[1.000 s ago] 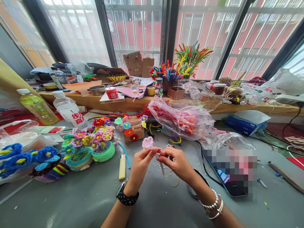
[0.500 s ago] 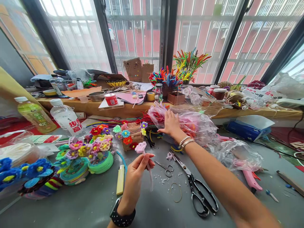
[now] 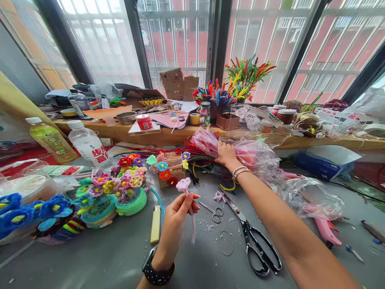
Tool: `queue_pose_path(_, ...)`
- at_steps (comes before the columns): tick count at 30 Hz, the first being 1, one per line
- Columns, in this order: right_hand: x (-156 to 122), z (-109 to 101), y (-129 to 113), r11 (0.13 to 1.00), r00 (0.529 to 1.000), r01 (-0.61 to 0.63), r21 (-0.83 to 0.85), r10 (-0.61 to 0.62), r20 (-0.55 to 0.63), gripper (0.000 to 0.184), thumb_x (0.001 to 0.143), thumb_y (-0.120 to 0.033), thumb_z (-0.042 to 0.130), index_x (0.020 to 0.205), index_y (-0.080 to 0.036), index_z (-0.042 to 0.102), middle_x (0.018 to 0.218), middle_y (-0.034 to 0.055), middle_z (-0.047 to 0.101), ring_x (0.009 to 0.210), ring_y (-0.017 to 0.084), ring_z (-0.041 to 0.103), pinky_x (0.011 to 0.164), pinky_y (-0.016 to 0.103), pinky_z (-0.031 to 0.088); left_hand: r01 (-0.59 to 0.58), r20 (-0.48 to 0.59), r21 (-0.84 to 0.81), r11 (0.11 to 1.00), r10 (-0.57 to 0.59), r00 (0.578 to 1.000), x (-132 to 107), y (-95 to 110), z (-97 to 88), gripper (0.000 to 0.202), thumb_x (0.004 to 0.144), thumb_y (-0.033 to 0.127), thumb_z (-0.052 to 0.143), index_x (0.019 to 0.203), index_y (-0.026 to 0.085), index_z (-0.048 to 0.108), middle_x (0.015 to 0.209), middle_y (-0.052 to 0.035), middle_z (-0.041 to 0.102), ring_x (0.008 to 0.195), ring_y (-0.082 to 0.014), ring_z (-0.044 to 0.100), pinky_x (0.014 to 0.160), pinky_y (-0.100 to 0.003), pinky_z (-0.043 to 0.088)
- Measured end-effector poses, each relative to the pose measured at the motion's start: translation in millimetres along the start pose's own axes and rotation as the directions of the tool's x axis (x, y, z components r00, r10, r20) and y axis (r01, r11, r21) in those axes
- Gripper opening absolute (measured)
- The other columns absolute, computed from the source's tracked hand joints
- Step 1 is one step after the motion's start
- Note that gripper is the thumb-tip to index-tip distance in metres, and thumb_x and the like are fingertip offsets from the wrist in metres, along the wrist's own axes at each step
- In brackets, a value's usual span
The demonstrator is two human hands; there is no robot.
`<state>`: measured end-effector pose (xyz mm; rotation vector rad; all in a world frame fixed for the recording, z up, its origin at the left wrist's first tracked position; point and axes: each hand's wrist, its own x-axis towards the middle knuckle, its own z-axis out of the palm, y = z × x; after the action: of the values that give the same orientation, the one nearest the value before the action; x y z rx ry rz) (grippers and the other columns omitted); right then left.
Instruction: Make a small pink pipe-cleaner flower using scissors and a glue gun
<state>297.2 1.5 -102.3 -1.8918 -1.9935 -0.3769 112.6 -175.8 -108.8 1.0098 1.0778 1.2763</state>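
My left hand (image 3: 179, 210) pinches the stem of a pale pink pipe-cleaner flower (image 3: 183, 184) between thumb and fingers, with the bloom upright and the stem hanging below. Farther back, my right hand (image 3: 226, 153) is closed over a clear plastic bag (image 3: 255, 154) of pink pipe cleaners; the fingertips are partly hidden. Large black-handled scissors (image 3: 246, 228) lie on the grey table under my right forearm. Small scissors (image 3: 214, 212) rest between the two hands, beside a scrap of pale pink pipe cleaner (image 3: 219, 196) and scattered fluff. A yellow lighter (image 3: 155, 224) is left of my left hand.
Flower-covered baskets (image 3: 130, 200) and blue pipe-cleaner flowers (image 3: 55, 206) fill the left side, with two bottles (image 3: 90, 146) behind. A small wooden basket (image 3: 171, 168) stands mid-table. At right are a pink glue gun (image 3: 326, 232) and a blue packet (image 3: 321, 162). A cluttered ledge (image 3: 168, 135) runs behind.
My right hand has gone from spread fingers on the bag to fingers curled over it. The view has shifted slightly; my left hand still holds the flower.
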Motion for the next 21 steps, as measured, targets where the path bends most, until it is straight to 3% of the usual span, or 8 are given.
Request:
queue_pose_path(7,5,-4,18,0.985,0.989,-0.043,0.17,0.067,-0.134,0.065,0.054,-0.031,0.066,0.11,-0.01,0.04,0.103,0.0177,0.056,0.092,0.03,0.052,0.078,0.039,0.038,0.014,-0.006,-0.02,1.0,-0.014,1.0,1,0,1.4,0.022,0.069,0.035,0.058,0.069,0.013,0.063,0.056,0.0003,0.056,0.056,-0.009,0.047,0.057,-0.018,0.038)
queue_pose_path(13,17,-15,36,0.925,0.953,-0.094,0.368,0.191,-0.236,0.064,0.057,-0.033,0.06,0.111,-0.009,0.036,0.099,0.0165,0.056,0.087,0.029,0.054,0.074,0.04,0.04,0.021,0.004,-0.022,1.0,-0.021,1.0,1,-2,1.4,0.02,0.07,0.033,0.057,0.069,0.013,0.063,0.055,0.0002,0.057,0.056,-0.0089,0.047,0.056,-0.018,0.037)
queue_pose_path(17,20,-22,50,0.877,0.947,-0.056,0.477,0.198,-0.254,0.065,0.054,-0.034,0.061,0.11,-0.012,0.036,0.099,0.0126,0.056,0.086,0.025,0.054,0.074,0.037,0.042,0.019,0.004,-0.018,1.0,-0.019,1.0,1,-3,0.9,0.02,0.069,0.033,0.058,0.069,0.013,0.063,0.055,0.0002,0.057,0.056,-0.0091,0.048,0.057,-0.019,0.038)
queue_pose_path(21,11,-23,54,0.835,0.939,0.007,0.551,0.183,-0.289,0.071,0.051,-0.03,0.062,0.113,-0.012,0.033,0.109,0.0123,0.048,0.097,0.025,0.047,0.084,0.038,0.038,0.016,0.008,-0.024,1.0,-0.016,1.0,2,-3,0.6,0.021,0.07,0.033,0.057,0.069,0.013,0.062,0.055,0.0002,0.057,0.056,-0.0088,0.048,0.057,-0.019,0.038)
